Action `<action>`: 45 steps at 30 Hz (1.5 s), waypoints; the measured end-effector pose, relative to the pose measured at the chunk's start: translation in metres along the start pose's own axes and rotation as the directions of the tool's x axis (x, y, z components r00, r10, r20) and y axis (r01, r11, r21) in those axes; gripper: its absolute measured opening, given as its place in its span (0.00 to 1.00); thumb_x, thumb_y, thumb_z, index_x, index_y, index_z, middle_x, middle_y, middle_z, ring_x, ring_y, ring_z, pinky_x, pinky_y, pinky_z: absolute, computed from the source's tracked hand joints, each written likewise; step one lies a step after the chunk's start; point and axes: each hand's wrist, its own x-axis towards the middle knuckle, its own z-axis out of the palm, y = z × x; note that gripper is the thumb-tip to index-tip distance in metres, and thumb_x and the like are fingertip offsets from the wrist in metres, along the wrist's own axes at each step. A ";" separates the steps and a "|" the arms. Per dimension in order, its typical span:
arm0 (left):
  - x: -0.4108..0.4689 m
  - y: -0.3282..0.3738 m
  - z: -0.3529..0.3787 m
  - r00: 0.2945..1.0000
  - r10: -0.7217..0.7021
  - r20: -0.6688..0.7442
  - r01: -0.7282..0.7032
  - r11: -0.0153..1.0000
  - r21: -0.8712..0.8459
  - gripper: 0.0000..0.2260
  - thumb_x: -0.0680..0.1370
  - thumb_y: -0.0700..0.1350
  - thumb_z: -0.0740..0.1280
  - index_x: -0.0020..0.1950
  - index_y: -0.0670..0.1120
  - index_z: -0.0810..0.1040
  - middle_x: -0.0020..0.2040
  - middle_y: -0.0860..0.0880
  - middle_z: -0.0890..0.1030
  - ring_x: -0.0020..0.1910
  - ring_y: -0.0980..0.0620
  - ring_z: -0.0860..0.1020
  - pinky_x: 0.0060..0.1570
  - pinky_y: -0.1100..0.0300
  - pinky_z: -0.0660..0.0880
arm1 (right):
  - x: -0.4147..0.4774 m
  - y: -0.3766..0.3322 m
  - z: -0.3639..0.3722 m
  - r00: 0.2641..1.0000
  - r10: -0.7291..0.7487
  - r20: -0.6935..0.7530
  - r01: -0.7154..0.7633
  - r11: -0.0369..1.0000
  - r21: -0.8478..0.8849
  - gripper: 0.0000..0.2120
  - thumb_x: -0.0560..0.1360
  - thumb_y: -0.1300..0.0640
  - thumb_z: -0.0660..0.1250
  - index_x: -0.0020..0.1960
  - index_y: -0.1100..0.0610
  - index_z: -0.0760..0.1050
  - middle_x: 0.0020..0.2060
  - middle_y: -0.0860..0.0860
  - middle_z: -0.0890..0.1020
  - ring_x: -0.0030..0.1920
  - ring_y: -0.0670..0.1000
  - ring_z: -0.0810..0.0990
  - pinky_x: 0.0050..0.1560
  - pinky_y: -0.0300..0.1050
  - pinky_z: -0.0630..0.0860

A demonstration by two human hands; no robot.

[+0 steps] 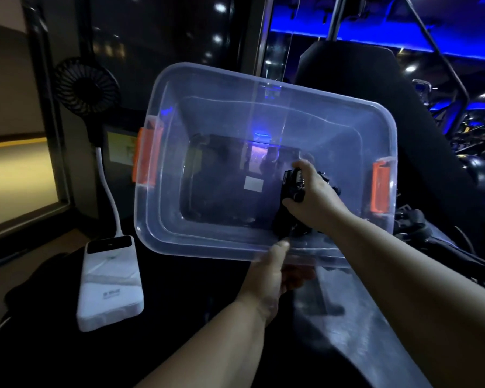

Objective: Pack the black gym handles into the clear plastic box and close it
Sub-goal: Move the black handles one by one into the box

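**One handle held low at the box's right end**

One black gym handle (290,191) sat clamped in the right hand (312,197), whose fingers curled round its upper part while the rest hung below the palm. Its long axis ran roughly from the far side toward the near side, along the short right end of the clear plastic box (202,247). It was inside the rim and low against the floor of the box, though I could not tell whether it touched. The open stretch of the floor lay to the left of the hand, so setting the handle down looked like a matter of lowering and letting go, not reaching across.

The left hand (266,275) gripped the near rim, thumb over the edge and fingers under it, just beside the hanging end of the handle. It was the nearer hand to the box wall and seemed to be steadying it. An orange latch (147,158) stood at the left end and another latch (380,186) at the right. More black strapped gear (409,224) lay outside the right end, probably waiting to be packed. A clear sheet, likely the lid (356,317), lay beneath the right forearm. On the dark tabletop to the left were a white power bank (109,281) and a small black fan (86,86).
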 end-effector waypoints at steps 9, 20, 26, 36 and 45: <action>0.001 0.001 -0.003 1.000 0.018 0.015 -0.018 1.000 -0.005 0.12 0.78 0.49 0.61 0.47 0.43 0.79 0.41 0.39 0.82 0.29 0.50 0.77 0.34 0.59 0.70 | 0.031 0.003 0.009 0.996 -0.037 0.086 0.072 0.892 -0.445 0.40 0.65 0.39 0.73 0.71 0.49 0.60 0.58 0.52 0.77 0.66 0.55 0.67 0.64 0.51 0.56; 0.001 0.004 -0.001 1.000 0.020 -0.018 -0.021 1.000 -0.009 0.09 0.78 0.47 0.61 0.45 0.43 0.77 0.34 0.45 0.80 0.25 0.53 0.74 0.33 0.59 0.66 | 0.056 0.018 0.009 0.982 -0.102 0.160 0.181 0.754 -0.631 0.38 0.64 0.35 0.70 0.68 0.50 0.65 0.67 0.46 0.71 0.71 0.52 0.60 0.65 0.55 0.55; -0.002 0.008 0.001 1.000 0.012 -0.010 -0.012 1.000 -0.017 0.10 0.79 0.45 0.60 0.40 0.45 0.75 0.26 0.51 0.79 0.23 0.56 0.72 0.32 0.59 0.64 | 0.056 0.022 0.015 0.982 -0.049 0.182 0.156 0.752 -0.640 0.43 0.66 0.37 0.70 0.75 0.50 0.57 0.74 0.45 0.62 0.73 0.51 0.58 0.68 0.56 0.56; -0.004 0.012 0.001 1.000 -0.005 -0.023 0.005 1.000 -0.024 0.08 0.79 0.46 0.60 0.43 0.44 0.75 0.26 0.51 0.77 0.22 0.55 0.72 0.31 0.59 0.64 | 0.047 0.024 0.011 0.988 -0.070 0.140 0.142 0.778 -0.612 0.46 0.67 0.30 0.66 0.77 0.45 0.49 0.76 0.43 0.56 0.75 0.51 0.52 0.69 0.60 0.56; -0.001 0.009 -0.002 1.000 0.002 -0.020 -0.003 1.000 -0.004 0.10 0.79 0.48 0.61 0.50 0.42 0.74 0.32 0.48 0.76 0.25 0.55 0.73 0.28 0.64 0.69 | 0.015 0.038 -0.023 0.982 -0.189 -0.024 0.152 0.853 -0.499 0.39 0.70 0.35 0.67 0.75 0.49 0.60 0.74 0.49 0.63 0.74 0.54 0.56 0.70 0.56 0.58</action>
